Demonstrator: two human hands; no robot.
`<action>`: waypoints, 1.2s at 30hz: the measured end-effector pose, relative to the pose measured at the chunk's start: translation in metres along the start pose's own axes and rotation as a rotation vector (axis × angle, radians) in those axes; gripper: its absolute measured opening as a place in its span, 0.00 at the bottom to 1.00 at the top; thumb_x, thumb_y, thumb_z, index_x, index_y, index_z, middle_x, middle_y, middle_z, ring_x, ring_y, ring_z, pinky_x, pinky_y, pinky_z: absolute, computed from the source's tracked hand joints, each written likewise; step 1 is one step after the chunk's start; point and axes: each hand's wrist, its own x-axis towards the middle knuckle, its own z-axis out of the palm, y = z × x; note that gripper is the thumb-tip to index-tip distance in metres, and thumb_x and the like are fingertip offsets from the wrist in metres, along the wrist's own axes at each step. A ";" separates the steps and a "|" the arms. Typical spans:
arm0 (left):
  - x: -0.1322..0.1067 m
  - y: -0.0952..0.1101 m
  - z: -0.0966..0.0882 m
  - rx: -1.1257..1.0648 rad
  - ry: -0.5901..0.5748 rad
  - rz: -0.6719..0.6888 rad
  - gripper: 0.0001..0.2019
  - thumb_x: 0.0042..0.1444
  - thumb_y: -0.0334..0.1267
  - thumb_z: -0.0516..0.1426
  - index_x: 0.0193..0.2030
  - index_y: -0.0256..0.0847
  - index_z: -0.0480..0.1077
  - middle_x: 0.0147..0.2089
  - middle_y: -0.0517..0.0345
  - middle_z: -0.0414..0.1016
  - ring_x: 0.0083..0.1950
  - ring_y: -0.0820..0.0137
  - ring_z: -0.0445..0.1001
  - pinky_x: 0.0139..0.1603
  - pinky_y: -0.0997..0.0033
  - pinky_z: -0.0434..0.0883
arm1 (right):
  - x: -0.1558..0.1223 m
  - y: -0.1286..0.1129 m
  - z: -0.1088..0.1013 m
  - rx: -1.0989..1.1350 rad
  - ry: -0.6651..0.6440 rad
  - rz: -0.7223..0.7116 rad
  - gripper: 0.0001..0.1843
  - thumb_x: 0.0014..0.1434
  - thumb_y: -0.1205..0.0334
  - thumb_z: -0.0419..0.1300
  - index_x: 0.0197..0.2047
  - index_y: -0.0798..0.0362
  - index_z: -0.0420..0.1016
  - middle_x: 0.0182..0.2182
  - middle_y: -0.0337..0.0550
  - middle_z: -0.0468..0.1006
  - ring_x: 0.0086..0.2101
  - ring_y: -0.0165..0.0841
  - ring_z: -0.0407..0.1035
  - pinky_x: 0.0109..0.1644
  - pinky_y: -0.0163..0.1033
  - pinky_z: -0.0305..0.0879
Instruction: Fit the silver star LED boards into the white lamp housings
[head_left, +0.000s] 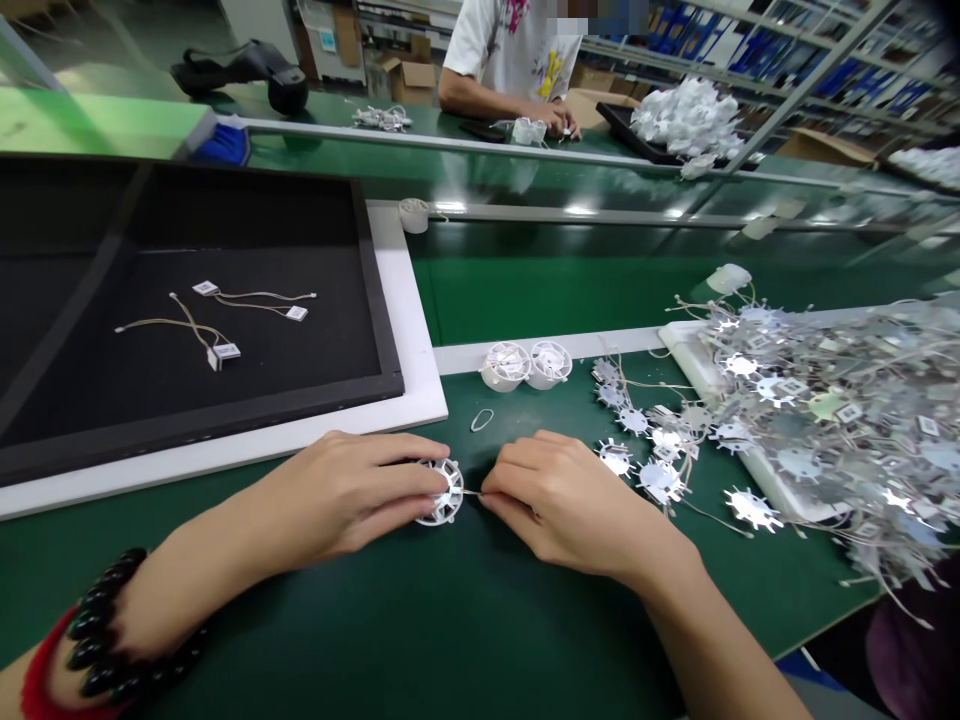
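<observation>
On the green bench top, my left hand (360, 495) grips a round white plastic housing (451, 492) from its left side. A silvery spoked metal piece shows inside the housing, partly under my fingers. Just to the right, my right hand (551, 500) pinches a thin light wire (471, 491) that runs out of the housing's right edge. The wire's far end is hidden in the fingers. Beyond my hands lie a small white loop (482, 420) and two more round white housings (505, 366), which stand side by side.
A black tray (390, 370) with a few wired parts stands at left. Loose star-shaped metal pieces (660, 478) and a big pile of them (847, 400) lie at right. Across the line a person (517, 75) works beside a tray of white parts (686, 115).
</observation>
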 end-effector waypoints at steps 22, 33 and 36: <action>-0.006 -0.008 -0.009 0.266 0.059 0.232 0.10 0.72 0.39 0.52 0.48 0.40 0.73 0.53 0.45 0.83 0.47 0.54 0.85 0.43 0.58 0.82 | 0.014 0.022 0.011 0.055 0.750 0.278 0.11 0.70 0.57 0.59 0.45 0.52 0.80 0.40 0.48 0.85 0.41 0.41 0.78 0.48 0.46 0.72; 0.003 0.005 -0.008 0.199 -0.107 0.105 0.15 0.65 0.36 0.59 0.57 0.38 0.73 0.50 0.47 0.82 0.49 0.54 0.82 0.47 0.57 0.77 | 0.041 0.050 0.022 -0.115 0.652 0.406 0.10 0.67 0.56 0.61 0.46 0.50 0.82 0.51 0.52 0.83 0.57 0.51 0.72 0.62 0.61 0.62; -0.001 0.008 -0.014 0.174 -0.198 -0.060 0.17 0.62 0.35 0.63 0.58 0.41 0.73 0.49 0.50 0.81 0.46 0.55 0.82 0.45 0.58 0.77 | 0.038 0.048 0.020 -0.099 0.649 0.372 0.09 0.68 0.56 0.61 0.42 0.48 0.82 0.50 0.50 0.83 0.55 0.50 0.73 0.62 0.61 0.62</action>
